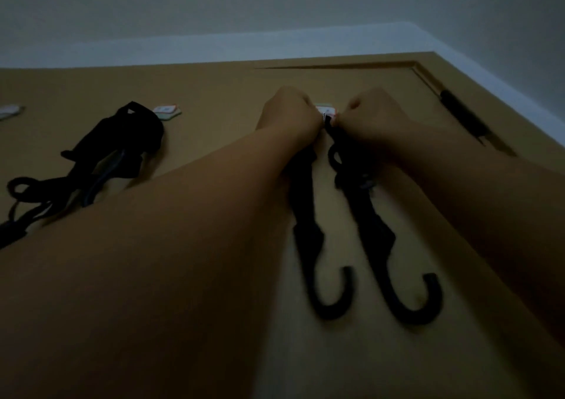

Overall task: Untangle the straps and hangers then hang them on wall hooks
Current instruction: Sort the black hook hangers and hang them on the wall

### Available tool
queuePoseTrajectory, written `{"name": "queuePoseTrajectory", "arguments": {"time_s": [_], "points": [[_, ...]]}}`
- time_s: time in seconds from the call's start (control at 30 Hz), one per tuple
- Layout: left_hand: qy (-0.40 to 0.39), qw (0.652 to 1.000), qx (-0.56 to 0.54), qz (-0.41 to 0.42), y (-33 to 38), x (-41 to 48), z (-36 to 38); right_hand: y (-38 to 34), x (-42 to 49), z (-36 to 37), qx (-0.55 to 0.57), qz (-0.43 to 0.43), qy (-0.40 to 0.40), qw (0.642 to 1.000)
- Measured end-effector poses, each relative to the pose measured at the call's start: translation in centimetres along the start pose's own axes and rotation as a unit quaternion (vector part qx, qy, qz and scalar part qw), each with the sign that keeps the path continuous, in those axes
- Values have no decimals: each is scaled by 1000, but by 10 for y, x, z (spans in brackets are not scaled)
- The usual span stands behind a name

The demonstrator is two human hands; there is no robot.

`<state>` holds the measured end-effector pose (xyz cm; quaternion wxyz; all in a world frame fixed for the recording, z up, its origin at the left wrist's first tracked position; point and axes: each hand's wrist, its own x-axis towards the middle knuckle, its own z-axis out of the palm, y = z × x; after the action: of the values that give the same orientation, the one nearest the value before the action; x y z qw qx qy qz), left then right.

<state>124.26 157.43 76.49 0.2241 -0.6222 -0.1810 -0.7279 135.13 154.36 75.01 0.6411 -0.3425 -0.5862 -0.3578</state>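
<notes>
Both my hands are raised to a white wall hook on the tan wall. My left hand and my right hand pinch the top of a black strap at that hook. The strap hangs down in two lengths, each ending in a black J-shaped hook: one end on the left, the other end on the right. A second bundle of black straps hangs from another wall hook further left. The view is dim and blurred.
An unused white wall hook sits right of the hung bundle, and another wall hook shows at the far left edge. A door frame with a dark hinge runs along the right. The pale ceiling is above.
</notes>
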Motion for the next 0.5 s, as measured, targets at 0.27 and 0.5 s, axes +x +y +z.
{"name": "queuePoseTrajectory", "arguments": {"time_s": [0.27, 0.5], "points": [[-76, 995, 53, 40, 8, -43, -11, -8, -43, 14, -98, -88, 40, 990], [-132, 988, 71, 36, 9, -66, -42, -29, -78, -5, -121, -66, -31, 990]]}}
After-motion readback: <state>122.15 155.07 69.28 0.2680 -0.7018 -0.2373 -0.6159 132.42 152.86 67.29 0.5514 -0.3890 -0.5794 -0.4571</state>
